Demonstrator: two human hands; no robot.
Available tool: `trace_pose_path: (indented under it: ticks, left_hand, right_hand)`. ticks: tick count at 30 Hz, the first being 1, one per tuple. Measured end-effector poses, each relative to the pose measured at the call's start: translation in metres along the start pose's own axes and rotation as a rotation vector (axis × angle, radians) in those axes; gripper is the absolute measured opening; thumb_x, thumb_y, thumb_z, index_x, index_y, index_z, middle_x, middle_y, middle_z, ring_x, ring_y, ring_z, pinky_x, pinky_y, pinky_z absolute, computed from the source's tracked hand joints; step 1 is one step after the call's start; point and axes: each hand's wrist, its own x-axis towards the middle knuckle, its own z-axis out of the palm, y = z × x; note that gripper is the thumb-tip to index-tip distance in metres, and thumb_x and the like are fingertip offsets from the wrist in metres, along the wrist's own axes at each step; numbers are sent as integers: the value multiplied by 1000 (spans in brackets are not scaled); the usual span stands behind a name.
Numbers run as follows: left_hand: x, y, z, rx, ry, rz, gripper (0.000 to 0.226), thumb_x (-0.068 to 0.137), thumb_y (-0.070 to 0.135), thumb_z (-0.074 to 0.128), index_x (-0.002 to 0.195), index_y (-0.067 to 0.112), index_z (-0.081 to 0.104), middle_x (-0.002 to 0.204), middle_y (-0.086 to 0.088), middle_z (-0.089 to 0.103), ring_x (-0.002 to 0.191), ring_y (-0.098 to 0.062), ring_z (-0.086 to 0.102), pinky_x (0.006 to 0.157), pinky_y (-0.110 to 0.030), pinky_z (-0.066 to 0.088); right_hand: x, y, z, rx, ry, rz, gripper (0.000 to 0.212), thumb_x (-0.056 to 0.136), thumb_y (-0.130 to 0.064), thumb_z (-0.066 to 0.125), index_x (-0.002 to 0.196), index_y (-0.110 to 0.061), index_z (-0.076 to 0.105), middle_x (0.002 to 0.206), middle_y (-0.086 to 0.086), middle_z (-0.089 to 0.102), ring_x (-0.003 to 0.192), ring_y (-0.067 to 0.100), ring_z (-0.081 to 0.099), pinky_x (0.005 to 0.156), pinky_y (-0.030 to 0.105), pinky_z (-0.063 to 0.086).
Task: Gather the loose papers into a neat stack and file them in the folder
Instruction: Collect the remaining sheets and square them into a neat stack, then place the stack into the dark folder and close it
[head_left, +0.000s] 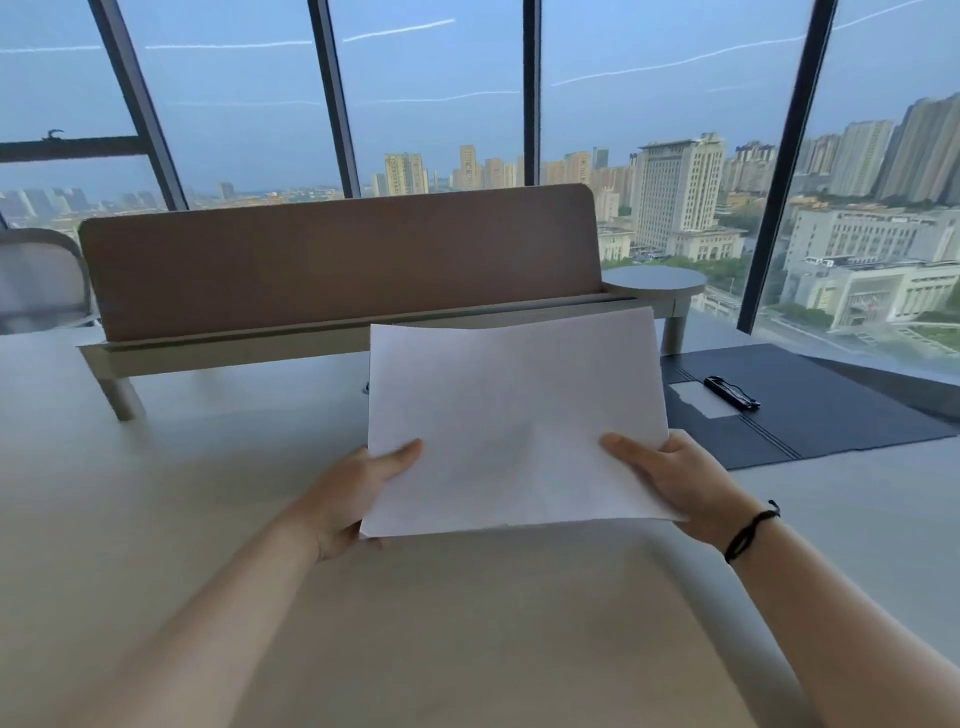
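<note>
Two bare forearms reach forward over a pale desk (156, 493), holding a stack of white papers (514, 421) raised above the desktop and tilted toward the camera. The left hand (358, 493) grasps the stack at its lower left corner, thumb laid across the top sheet and the fingers hidden underneath. The right hand (670, 478) grasps the lower right edge the same way, thumb on top pointing inward, with a black cord bracelet (750, 530) around the wrist. The top sheet's visible face is blank; no writing or print can be read on it. To the right of the papers, and partly hidden behind their right edge, a dark folder (810, 415) lies open flat on the desk, with a black clip (731, 391) and a small white label (701, 402) on its inner face; the label carries no legible text. Behind the papers stands a brown divider panel (337, 254) on a low raised shelf, and beyond it floor-to-ceiling windows (426, 88) look out over city towers. No brand names are visible anywhere.
</note>
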Motion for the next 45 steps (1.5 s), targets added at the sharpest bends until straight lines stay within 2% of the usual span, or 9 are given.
trace_pose_path:
  ticks: [4,7,10,12,15,22,29,36,45]
  left_hand:
    - [42,6,53,-282,-54,12,59,86,75,45,98,29,79,89,4,77,78,-19,71,60,-29,46]
    - [74,17,109,-544,-44,-2,33,97,46,52,85,24,74,76,1,73,59,-17,69,50,-25,54]
    - [90,20,163,-258,-87,-52,30,106,17,40,119,10,66,123,-20,66,101,-28,71,78,-38,58]
    - [93,5,183,62,-75,-34,42,109,14,28,149,0,33,153,-21,39,140,-28,43,103,-26,32]
    - [114,0,217,347,-12,-142,44,107,18,37,146,-2,34,139,-8,41,138,-18,36,98,-20,24]
    - [116,9,249,654,-306,-38,50,108,31,31,155,16,23,164,-5,24,150,-26,23,121,-34,14]
    - [102,-18,166,1046,-278,25,63,78,86,26,134,61,43,154,20,42,142,-16,39,115,-44,28]
    - [6,-28,74,1146,-58,218,52,92,68,40,120,30,63,127,5,66,121,-18,56,85,-25,37]
    - [-81,-69,-75,1113,1,158,36,81,75,50,114,71,34,141,30,43,136,-2,35,113,-27,30]
  right_hand:
    - [1,4,-49,105,108,-25,42,73,-29,78,101,2,74,94,12,81,76,22,78,64,30,63]
    - [8,12,-67,214,238,-56,21,88,-18,73,97,1,71,72,1,78,56,12,72,46,22,54]
    - [16,19,-68,242,279,-62,14,94,-15,69,93,-1,70,68,-1,77,53,11,70,43,22,51]
    - [19,23,-65,261,269,-94,13,93,-11,69,96,1,73,90,9,81,78,22,78,64,31,61]
    - [22,27,-64,223,279,-114,13,93,-10,70,99,1,75,101,14,80,96,32,76,86,43,61]
    - [22,26,-64,227,310,-119,9,93,-8,70,95,-2,76,97,11,80,88,25,76,83,38,62]
    - [-2,19,-39,185,287,-116,13,93,-13,71,99,-4,77,102,11,80,97,28,77,88,40,61]
    - [-39,19,33,221,215,-30,16,92,-17,71,103,-5,76,103,10,80,89,24,76,79,38,58]
    - [-77,19,138,256,59,55,19,94,-14,69,107,-2,74,101,10,80,84,24,77,69,34,61]
